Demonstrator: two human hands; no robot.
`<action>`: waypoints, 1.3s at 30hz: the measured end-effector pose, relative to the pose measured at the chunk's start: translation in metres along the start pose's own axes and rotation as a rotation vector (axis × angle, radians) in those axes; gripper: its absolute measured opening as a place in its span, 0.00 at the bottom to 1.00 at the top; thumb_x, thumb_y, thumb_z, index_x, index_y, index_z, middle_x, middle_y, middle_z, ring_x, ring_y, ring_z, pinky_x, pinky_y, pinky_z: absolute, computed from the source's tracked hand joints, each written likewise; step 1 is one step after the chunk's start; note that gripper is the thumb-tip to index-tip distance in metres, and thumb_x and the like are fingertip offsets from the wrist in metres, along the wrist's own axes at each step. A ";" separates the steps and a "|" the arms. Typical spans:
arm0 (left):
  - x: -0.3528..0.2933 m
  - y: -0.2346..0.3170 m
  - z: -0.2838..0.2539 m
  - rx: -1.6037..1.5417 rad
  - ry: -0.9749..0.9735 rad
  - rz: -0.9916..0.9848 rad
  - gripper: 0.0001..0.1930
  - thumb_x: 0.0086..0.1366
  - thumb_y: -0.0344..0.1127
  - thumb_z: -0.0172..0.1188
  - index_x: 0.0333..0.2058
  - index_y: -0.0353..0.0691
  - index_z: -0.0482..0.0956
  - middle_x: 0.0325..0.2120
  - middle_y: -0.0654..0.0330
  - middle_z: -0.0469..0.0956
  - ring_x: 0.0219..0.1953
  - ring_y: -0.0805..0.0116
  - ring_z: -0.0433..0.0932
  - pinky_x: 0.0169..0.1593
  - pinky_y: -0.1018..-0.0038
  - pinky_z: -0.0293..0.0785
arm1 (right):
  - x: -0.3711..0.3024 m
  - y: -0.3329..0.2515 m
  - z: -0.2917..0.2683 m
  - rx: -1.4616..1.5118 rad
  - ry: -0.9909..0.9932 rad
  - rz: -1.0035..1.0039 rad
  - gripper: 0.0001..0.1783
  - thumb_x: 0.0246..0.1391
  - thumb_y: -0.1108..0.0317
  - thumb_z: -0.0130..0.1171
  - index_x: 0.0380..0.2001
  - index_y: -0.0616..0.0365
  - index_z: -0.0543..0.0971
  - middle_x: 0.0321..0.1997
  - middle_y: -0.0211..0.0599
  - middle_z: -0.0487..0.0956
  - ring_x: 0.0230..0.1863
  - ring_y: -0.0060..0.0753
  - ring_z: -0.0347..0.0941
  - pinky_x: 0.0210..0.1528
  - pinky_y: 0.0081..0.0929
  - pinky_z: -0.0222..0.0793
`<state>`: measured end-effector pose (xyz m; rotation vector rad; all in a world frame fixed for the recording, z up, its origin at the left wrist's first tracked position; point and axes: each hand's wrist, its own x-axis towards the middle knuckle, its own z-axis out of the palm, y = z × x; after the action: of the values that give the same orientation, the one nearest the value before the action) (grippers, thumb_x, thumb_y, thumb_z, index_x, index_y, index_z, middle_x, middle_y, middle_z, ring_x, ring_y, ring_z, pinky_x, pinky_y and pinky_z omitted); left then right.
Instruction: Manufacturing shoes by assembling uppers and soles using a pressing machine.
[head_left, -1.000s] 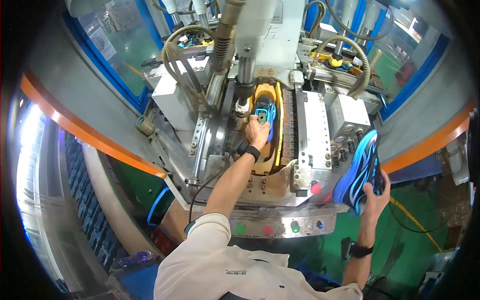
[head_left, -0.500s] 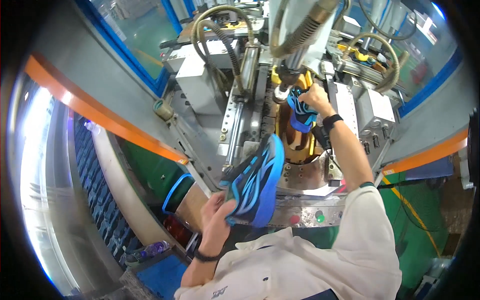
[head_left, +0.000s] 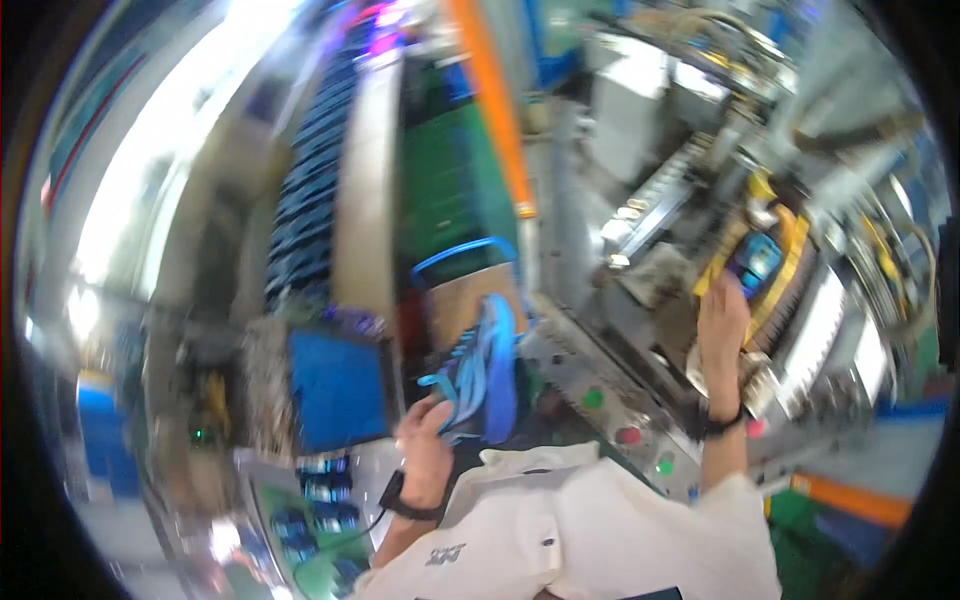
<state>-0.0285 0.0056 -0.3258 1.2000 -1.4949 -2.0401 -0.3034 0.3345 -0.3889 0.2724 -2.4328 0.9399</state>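
Observation:
A black and blue sports shoe (head_left: 495,375), seen from its side, is pinched at its lower left end by my left hand (head_left: 424,445). A second blue shoe (head_left: 757,262) sits between the yellow-edged sides of the machine's mould (head_left: 783,290). My right hand (head_left: 722,325) reaches up to that shoe's near end and touches or nearly touches it. Motion smears its fingers, so their grip does not show.
A blue-framed cart (head_left: 465,247) with a brown board stands behind the held shoe. Left of it are a blue-topped surface (head_left: 335,385) and a conveyor (head_left: 305,220) with dark ridges. Shoe parts (head_left: 325,487) lie at lower left. An orange bar (head_left: 495,110) edges the machine.
The view has swung left, so the machine now appears farther right and tilted. My left hand has carried its shoe left, away from the mould. My right hand now sits at the mould shoe's near end.

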 end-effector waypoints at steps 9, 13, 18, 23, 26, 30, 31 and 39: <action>-0.059 -0.082 -0.043 -0.063 0.114 -0.166 0.20 0.56 0.38 0.67 0.44 0.31 0.80 0.31 0.65 0.80 0.29 0.81 0.72 0.28 0.80 0.64 | -0.197 -0.004 0.131 0.195 -0.594 -0.228 0.11 0.51 0.73 0.58 0.39 0.59 0.76 0.40 0.48 0.74 0.45 0.54 0.70 0.48 0.43 0.68; -0.097 -0.075 -0.069 -0.147 0.265 -0.154 0.22 0.55 0.38 0.68 0.45 0.30 0.79 0.30 0.63 0.79 0.29 0.78 0.73 0.30 0.79 0.67 | -0.200 0.004 0.143 0.126 -0.630 -0.296 0.11 0.52 0.75 0.55 0.40 0.59 0.75 0.42 0.50 0.73 0.49 0.57 0.68 0.52 0.45 0.66; -0.105 -0.113 -0.151 -0.344 0.430 -0.125 0.13 0.58 0.28 0.64 0.41 0.28 0.79 0.31 0.57 0.82 0.32 0.69 0.81 0.37 0.78 0.78 | -0.203 0.028 0.155 0.236 -0.631 -0.270 0.11 0.50 0.75 0.56 0.39 0.60 0.76 0.40 0.49 0.74 0.44 0.54 0.70 0.47 0.43 0.67; -0.132 -0.101 -0.232 -0.461 0.744 -0.003 0.08 0.56 0.26 0.64 0.34 0.31 0.80 0.29 0.57 0.81 0.28 0.66 0.82 0.32 0.74 0.81 | -0.140 -0.055 0.168 0.277 -0.616 -0.224 0.07 0.52 0.72 0.57 0.34 0.64 0.76 0.29 0.46 0.76 0.32 0.45 0.73 0.39 0.37 0.70; -0.127 -0.112 -0.301 -0.514 0.933 0.107 0.07 0.54 0.28 0.65 0.32 0.32 0.80 0.25 0.60 0.77 0.22 0.71 0.76 0.23 0.76 0.73 | -0.071 -0.177 0.175 0.445 -0.557 -0.444 0.09 0.56 0.73 0.58 0.39 0.63 0.77 0.30 0.40 0.78 0.34 0.34 0.75 0.39 0.30 0.70; -0.108 -0.107 -0.396 -0.502 1.072 0.177 0.12 0.52 0.30 0.68 0.33 0.30 0.81 0.22 0.63 0.73 0.21 0.72 0.73 0.22 0.74 0.72 | -0.019 -0.376 0.168 0.862 -0.639 -0.564 0.13 0.59 0.74 0.58 0.47 0.61 0.76 0.48 0.39 0.78 0.47 0.29 0.75 0.51 0.29 0.73; -0.100 -0.104 -0.418 -0.540 1.099 0.184 0.13 0.52 0.30 0.68 0.35 0.29 0.81 0.24 0.60 0.75 0.22 0.70 0.75 0.22 0.75 0.73 | -0.010 -0.431 0.160 0.810 -0.689 -0.640 0.15 0.61 0.72 0.57 0.50 0.65 0.74 0.52 0.42 0.77 0.53 0.34 0.74 0.58 0.30 0.69; -0.044 -0.130 -0.628 -0.545 1.380 0.124 0.16 0.50 0.35 0.67 0.32 0.27 0.80 0.24 0.56 0.76 0.24 0.65 0.75 0.27 0.66 0.73 | -0.105 -0.843 0.146 0.866 -0.585 -1.407 0.21 0.55 0.69 0.63 0.52 0.59 0.76 0.52 0.43 0.80 0.55 0.36 0.75 0.59 0.31 0.66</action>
<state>0.5166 -0.2981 -0.4804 1.5978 -0.2914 -0.8895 0.0305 -0.3871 -0.0564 2.3622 -1.3117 1.1105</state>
